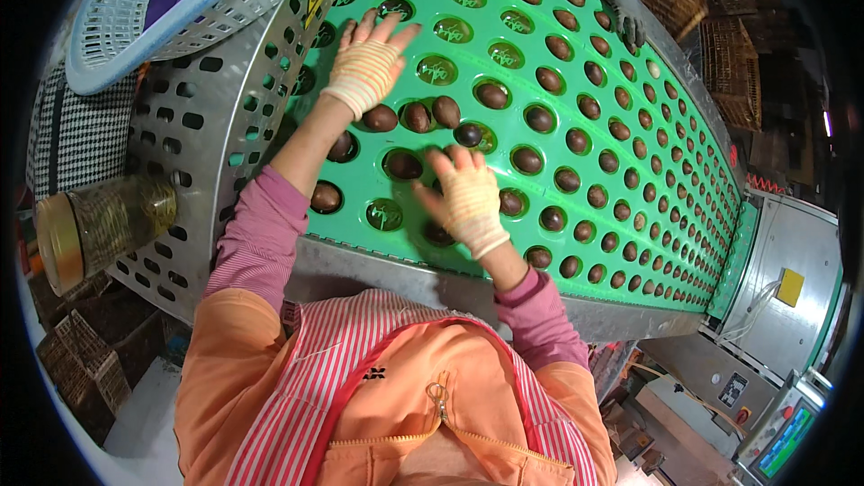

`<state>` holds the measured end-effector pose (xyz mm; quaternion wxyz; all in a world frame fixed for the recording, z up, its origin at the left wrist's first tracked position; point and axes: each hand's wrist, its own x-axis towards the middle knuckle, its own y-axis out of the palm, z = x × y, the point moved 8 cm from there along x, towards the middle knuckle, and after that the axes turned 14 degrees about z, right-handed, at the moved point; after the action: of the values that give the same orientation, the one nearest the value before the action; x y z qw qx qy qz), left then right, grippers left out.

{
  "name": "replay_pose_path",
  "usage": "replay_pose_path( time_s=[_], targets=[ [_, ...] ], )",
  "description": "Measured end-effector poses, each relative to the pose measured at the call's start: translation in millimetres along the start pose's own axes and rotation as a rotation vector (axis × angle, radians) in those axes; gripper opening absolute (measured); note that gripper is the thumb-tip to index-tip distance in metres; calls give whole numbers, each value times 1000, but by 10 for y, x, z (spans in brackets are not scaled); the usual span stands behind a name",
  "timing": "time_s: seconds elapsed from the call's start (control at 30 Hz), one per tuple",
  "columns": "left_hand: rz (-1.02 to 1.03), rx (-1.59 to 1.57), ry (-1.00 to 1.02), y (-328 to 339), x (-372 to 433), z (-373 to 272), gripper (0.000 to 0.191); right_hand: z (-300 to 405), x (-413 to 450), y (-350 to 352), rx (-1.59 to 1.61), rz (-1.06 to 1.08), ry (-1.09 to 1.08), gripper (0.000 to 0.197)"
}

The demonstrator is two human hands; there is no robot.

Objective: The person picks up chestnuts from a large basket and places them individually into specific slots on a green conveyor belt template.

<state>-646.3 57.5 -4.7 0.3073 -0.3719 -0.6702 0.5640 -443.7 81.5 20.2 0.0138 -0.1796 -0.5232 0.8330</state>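
Note:
Dark brown, egg-like items [493,94] fill many oval pockets of a green belt [405,206]; several pockets near my hands hold none. My left hand [368,71], in a striped fingerless glove, is spread over the belt's left part, its fingertips near the pocket with a dark item [395,9]. Three brown items [416,116] lie in a row just below and right of it. My right hand [468,197], gloved alike and slightly blurred, is over the belt with its fingers spread. A dark item [468,135] lies by its fingertips; what is under the palm is hidden.
A perforated metal guard [223,81] borders the belt at left, with a blue plastic basket [101,74] and a lidded jar [108,229] beside it. Another person's gloved hand [626,13] reaches over the far edge. Wicker baskets [729,67] stand beyond. A metal housing [796,250] is at right.

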Motion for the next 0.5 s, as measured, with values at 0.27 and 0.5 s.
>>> replay_pose_path(
  time_s=[0.27, 0.5],
  targets=[
    [416, -264, 386, 318, -13, -949, 39, -270, -308, 198, 8, -237, -9, 47],
    [698, -399, 642, 285, -294, -1332, 49, -354, -310, 337, -124, -75, -147, 55]
  ],
)
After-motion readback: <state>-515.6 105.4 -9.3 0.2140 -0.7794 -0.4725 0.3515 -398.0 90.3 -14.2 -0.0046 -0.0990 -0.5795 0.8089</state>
